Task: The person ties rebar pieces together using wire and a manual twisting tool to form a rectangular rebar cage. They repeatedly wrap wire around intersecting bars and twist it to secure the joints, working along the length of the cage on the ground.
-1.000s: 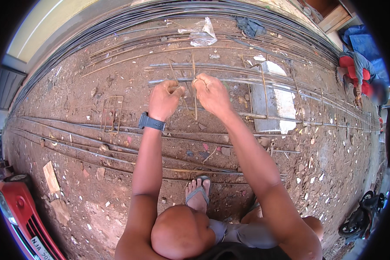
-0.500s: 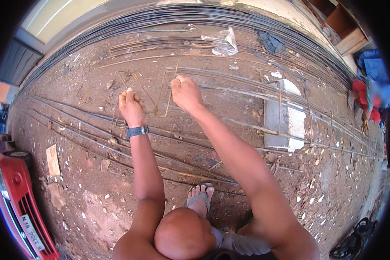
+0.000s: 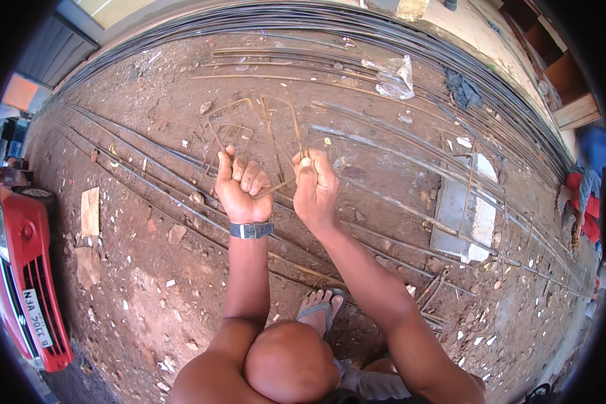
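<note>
Over the dirt, my left hand (image 3: 246, 190), palm turned up and fingers curled, is closed on a thin rusty steel stirrup (image 3: 230, 106). Its bent frame rises beyond my fingers and leans away. Beside it my right hand (image 3: 315, 187) pinches another upright bent stirrup (image 3: 295, 121) between thumb and fingers. The two frames stand side by side, their lower parts meeting or crossing between my hands; how they join is hard to make out. Just past my left hand shows a smaller rectangle of bent wire (image 3: 237, 129). A dark-strapped watch (image 3: 251, 230) is on my left wrist.
Long steel bars (image 3: 155, 192) cross the ground below my arms. More bars (image 3: 384, 140) with stirrups run right, over a grey and white block (image 3: 464, 219). A bundle of rods (image 3: 276, 19) lines the far side. A red car (image 3: 27, 249) stands left; another person (image 3: 586, 202) is far right.
Both hands have come nearer to me and closer together. My left hand has turned palm up, and the stirrups have tilted and shifted with the hands. The head view has swung slightly left.
</note>
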`<state>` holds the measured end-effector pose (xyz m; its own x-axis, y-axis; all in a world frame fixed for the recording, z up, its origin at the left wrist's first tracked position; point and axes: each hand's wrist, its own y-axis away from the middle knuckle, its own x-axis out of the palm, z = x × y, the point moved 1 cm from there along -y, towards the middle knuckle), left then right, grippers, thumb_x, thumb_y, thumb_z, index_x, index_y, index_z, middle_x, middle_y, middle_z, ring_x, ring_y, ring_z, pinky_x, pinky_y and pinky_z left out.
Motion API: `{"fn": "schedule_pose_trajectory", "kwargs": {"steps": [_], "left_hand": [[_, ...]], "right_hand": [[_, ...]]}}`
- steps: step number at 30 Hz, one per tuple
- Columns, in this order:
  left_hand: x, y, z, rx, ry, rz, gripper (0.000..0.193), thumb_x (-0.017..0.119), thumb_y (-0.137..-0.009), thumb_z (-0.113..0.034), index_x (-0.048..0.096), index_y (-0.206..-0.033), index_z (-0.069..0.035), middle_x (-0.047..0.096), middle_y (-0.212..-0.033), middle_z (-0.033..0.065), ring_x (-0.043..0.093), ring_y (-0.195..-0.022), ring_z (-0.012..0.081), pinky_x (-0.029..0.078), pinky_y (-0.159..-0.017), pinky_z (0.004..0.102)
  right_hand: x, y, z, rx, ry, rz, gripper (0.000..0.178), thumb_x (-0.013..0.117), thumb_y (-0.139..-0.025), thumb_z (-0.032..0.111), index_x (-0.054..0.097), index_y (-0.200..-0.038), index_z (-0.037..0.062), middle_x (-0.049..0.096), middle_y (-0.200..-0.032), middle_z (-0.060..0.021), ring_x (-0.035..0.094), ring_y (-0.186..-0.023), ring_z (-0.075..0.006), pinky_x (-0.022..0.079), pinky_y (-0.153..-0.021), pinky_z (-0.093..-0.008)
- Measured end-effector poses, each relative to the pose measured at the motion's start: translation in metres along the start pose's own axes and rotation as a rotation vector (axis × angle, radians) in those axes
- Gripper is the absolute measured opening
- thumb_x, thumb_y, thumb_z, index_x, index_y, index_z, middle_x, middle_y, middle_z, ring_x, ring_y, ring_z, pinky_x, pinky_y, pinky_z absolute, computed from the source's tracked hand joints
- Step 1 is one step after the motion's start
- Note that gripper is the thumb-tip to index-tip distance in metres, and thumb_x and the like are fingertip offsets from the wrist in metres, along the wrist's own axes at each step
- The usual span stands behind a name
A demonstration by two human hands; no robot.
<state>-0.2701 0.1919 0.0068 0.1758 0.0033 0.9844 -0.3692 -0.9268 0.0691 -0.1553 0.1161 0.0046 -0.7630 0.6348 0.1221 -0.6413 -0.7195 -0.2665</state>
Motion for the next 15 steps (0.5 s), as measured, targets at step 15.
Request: {"fn": "schedule_pose_trajectory", "kwargs": {"steps": [15], "left_hand": [[0.011, 0.031, 0.023, -0.385, 0.049, 0.088, 0.040, 0.034, -0.113, -0.035, 0.060, -0.125, -0.007, 0.044, -0.064, -0.0019, 0.035, -0.044, 0.0068, 0.030, -0.038, 0.0210]], "right_hand": [[-0.087, -0.010, 0.017, 0.102, 0.164, 0.223, 0.020, 0.044, -0.105, 0.012, 0.060, -0.097, 0.0025, 0.044, -0.068, 0.0061, 0.033, -0.056, -0.0020, 0.028, -0.050, -0.0230]]}}
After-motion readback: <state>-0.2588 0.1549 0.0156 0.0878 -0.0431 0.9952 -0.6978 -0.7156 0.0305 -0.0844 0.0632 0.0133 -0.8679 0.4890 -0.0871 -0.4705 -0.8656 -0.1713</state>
